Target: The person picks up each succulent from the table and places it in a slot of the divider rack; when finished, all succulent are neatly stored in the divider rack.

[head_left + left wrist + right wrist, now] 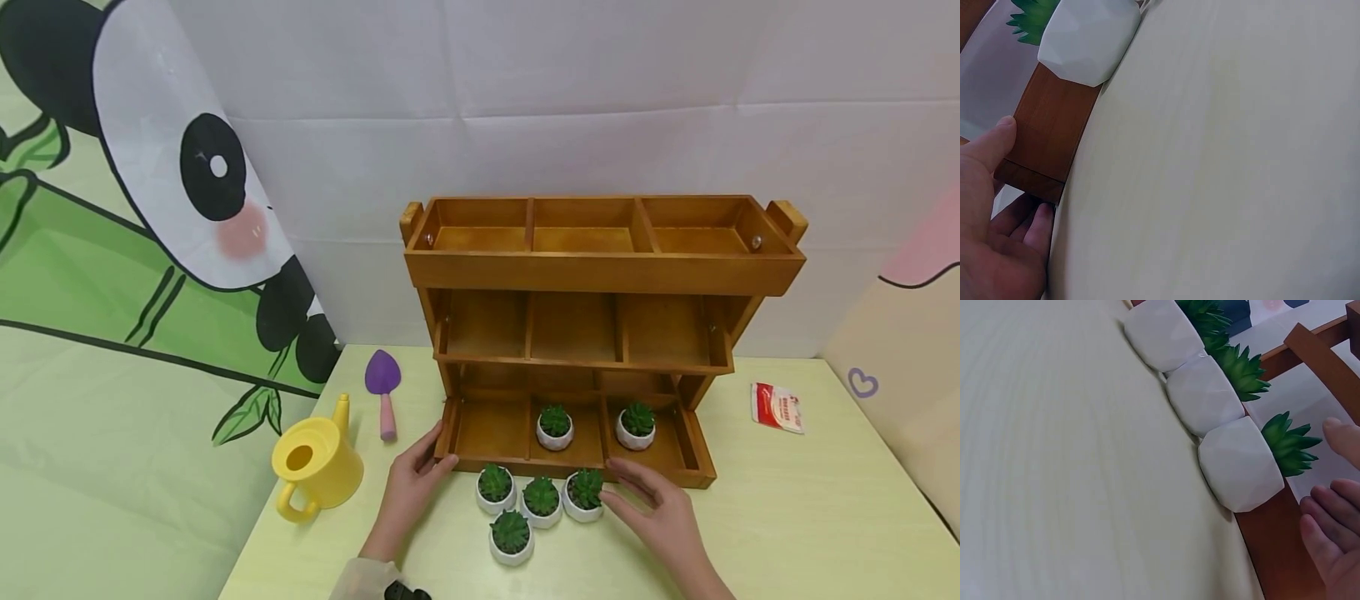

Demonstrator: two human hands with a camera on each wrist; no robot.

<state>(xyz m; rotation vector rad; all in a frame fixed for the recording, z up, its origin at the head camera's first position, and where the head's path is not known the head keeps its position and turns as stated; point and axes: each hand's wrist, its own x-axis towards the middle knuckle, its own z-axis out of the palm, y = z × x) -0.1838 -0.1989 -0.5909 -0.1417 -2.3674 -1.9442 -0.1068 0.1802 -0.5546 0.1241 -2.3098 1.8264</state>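
A brown wooden three-tier shelf [604, 273] stands on the table, each tier divided into compartments. My left hand [408, 492] holds the front left corner of its bottom tier, thumb on the front board [1054, 119] and fingers round the end. Potted succulents in white faceted pots sit in the middle [555, 428] and right [636, 427] bottom compartments. Before the shelf stand several more, among them a left one [495, 489], a middle one [541, 502] and a nearer one [512, 538]. My right hand [656, 521], fingers loosely spread, is beside the rightmost succulent [1241, 465], holding nothing.
On the left of the table [750, 542] stands a yellow watering can [318, 462]. A toy trowel [384, 392] with purple blade and pink handle lies behind it. A red and white packet [777, 407] lies right of the shelf. A fabric backdrop [525, 83] hangs behind.
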